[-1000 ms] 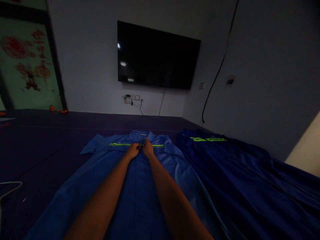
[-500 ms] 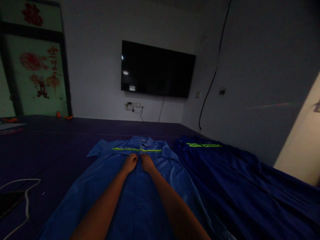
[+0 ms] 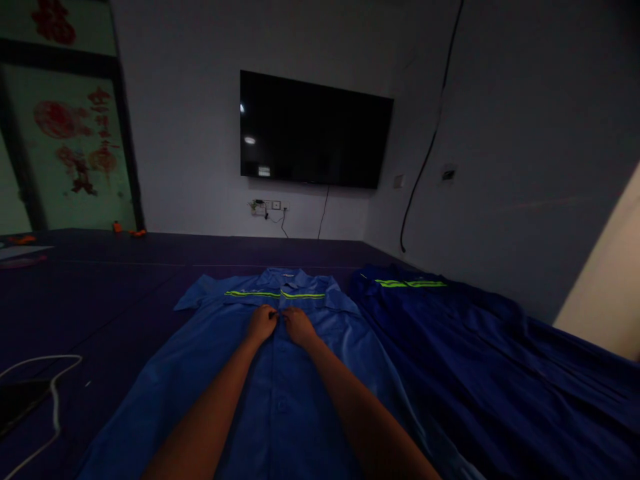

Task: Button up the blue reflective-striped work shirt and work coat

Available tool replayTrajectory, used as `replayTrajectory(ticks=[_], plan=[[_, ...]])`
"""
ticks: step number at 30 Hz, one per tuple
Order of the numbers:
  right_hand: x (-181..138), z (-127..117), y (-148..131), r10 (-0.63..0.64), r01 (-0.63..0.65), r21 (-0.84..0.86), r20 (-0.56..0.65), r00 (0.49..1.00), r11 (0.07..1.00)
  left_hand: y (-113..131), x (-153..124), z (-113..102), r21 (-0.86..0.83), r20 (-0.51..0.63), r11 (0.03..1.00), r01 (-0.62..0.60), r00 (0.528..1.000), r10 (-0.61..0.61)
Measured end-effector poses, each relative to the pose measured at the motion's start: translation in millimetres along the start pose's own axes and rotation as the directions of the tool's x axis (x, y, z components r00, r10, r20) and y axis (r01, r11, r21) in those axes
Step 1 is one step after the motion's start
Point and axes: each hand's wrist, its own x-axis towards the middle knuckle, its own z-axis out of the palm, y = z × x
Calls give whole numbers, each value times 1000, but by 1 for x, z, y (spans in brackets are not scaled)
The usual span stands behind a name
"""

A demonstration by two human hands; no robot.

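A light blue work shirt (image 3: 210, 360) with a yellow-green reflective stripe (image 3: 275, 294) lies flat, front up, on a dark purple surface. Both my arms reach along it. My left hand (image 3: 262, 323) and my right hand (image 3: 298, 325) sit side by side on the button placket just below the stripe. Their fingers are curled and pinch the cloth at the front opening. What is between the fingertips is too dark to make out beyond the shirt's edge.
A darker blue garment (image 3: 480, 360) with its own reflective stripe lies to the right, against the wall. A white cable (image 3: 47, 380) and a dark flat object (image 3: 17, 400) lie at the left. A black TV (image 3: 315, 130) hangs on the far wall above sockets.
My hands have moved down the placket, from on the stripe to just below it. The camera has tilted, showing more of the room's left side.
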Motion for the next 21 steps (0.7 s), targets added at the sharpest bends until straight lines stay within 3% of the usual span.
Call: replayTrajectory(ticks=[9, 21], plan=[[3, 0, -15, 237, -239, -48, -58, 970, 970, 5, 4, 0, 85, -18, 993, 82, 997, -81], [7, 5, -4, 258, -244, 121, -115, 959, 962, 7, 4, -1, 79, -28, 995, 68, 997, -66]])
